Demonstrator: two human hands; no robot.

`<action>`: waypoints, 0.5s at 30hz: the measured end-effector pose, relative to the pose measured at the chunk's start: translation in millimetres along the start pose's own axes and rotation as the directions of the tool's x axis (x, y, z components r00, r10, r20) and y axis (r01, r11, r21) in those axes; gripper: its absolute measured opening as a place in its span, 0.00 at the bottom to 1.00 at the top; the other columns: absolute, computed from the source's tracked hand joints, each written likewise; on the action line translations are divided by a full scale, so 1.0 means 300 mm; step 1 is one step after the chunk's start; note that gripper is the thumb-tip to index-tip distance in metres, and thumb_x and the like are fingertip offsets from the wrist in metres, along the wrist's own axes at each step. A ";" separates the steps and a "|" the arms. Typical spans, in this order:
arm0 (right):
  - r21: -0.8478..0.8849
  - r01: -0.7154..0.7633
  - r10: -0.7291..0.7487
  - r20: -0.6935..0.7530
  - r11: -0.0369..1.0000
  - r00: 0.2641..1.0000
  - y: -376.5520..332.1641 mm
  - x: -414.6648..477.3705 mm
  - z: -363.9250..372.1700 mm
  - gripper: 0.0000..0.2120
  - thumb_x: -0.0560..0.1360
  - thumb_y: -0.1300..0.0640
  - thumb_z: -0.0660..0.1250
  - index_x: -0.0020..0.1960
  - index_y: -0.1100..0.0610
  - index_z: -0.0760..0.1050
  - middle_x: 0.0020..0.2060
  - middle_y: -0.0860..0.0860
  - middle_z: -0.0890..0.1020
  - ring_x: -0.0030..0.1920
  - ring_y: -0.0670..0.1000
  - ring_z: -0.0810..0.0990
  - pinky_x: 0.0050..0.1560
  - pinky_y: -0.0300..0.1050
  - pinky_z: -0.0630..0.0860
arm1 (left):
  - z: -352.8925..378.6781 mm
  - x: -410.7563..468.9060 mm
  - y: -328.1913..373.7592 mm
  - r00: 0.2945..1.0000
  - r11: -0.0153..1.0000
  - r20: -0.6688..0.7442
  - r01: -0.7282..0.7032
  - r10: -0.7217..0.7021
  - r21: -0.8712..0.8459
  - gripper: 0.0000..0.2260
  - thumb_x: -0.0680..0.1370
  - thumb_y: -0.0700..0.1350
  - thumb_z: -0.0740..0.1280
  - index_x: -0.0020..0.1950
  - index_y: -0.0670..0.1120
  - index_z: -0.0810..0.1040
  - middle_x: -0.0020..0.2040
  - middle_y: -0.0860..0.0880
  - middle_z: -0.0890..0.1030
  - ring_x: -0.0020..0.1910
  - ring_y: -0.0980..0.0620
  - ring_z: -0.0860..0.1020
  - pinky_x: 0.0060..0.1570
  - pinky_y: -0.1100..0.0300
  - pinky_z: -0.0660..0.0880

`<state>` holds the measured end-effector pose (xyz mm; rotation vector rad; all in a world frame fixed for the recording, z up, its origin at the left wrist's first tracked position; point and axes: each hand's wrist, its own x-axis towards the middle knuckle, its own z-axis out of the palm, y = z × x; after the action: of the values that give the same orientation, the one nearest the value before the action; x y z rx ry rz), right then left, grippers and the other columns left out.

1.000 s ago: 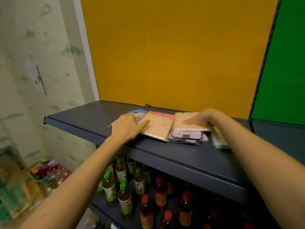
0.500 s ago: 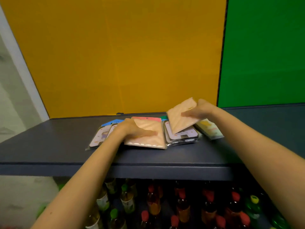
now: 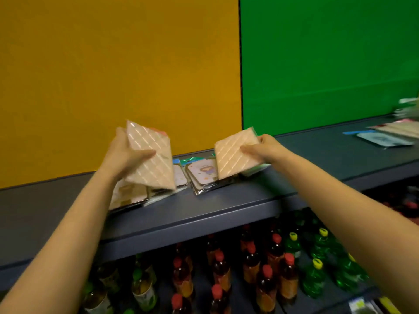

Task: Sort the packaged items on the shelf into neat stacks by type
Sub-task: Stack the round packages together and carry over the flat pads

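Now both hands grip: left hand (image 3: 127,155) and right hand (image 3: 265,149) each pinch a quilted packet above the shelf (image 3: 226,207); light, slippery film, so hold edges.

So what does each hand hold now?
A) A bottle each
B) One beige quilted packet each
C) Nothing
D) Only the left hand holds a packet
B: the left hand grips one beige packet and the right hand grips another, both lifted above the shelf.
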<state>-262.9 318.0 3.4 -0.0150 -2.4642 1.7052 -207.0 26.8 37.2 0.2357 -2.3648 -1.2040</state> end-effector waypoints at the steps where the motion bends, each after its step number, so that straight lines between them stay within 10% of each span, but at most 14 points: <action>1: 0.024 -0.002 0.003 -0.016 1.000 1.000 0.009 -0.006 -0.027 0.23 0.72 0.60 0.70 0.64 0.68 0.70 0.59 0.59 0.78 0.58 0.58 0.78 0.62 0.52 0.74 | 0.012 0.007 0.016 1.000 0.993 0.014 -0.006 0.008 -0.114 0.24 0.70 0.39 0.74 0.59 0.43 0.64 0.61 0.41 0.75 0.56 0.41 0.77 0.50 0.49 0.75; 8: 0.130 -0.047 0.062 -0.108 0.990 0.992 0.105 -0.037 -0.265 0.18 0.73 0.63 0.68 0.61 0.70 0.73 0.50 0.58 0.78 0.39 0.50 0.78 0.40 0.38 0.78 | 0.228 0.004 0.140 0.964 0.859 0.254 0.193 -0.076 -0.474 0.04 0.74 0.39 0.69 0.43 0.44 0.75 0.46 0.43 0.79 0.23 0.59 0.80 0.22 0.67 0.76; 12: 0.114 -0.071 0.088 -0.160 0.991 0.983 0.192 -0.036 -0.451 0.07 0.73 0.63 0.68 0.49 0.65 0.77 0.41 0.54 0.79 0.28 0.42 0.77 0.22 0.27 0.71 | 0.410 -0.038 0.232 0.933 0.817 0.354 0.253 -0.065 -0.517 0.04 0.75 0.37 0.68 0.42 0.43 0.75 0.31 0.48 0.82 0.20 0.61 0.78 0.19 0.69 0.74; 15: 0.077 -0.076 0.092 -0.225 0.994 0.970 0.255 -0.038 -0.620 0.12 0.73 0.60 0.69 0.34 0.56 0.69 0.32 0.49 0.74 0.25 0.42 0.74 0.20 0.28 0.67 | 0.568 -0.095 0.337 0.915 0.810 0.402 0.266 -0.041 -0.523 0.05 0.75 0.36 0.67 0.41 0.43 0.74 0.42 0.44 0.81 0.23 0.58 0.80 0.19 0.68 0.74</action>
<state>-234.3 517.1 -4.9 -0.2958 -2.2674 1.7119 -258.5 219.9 22.9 -0.0073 -2.1701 -2.1410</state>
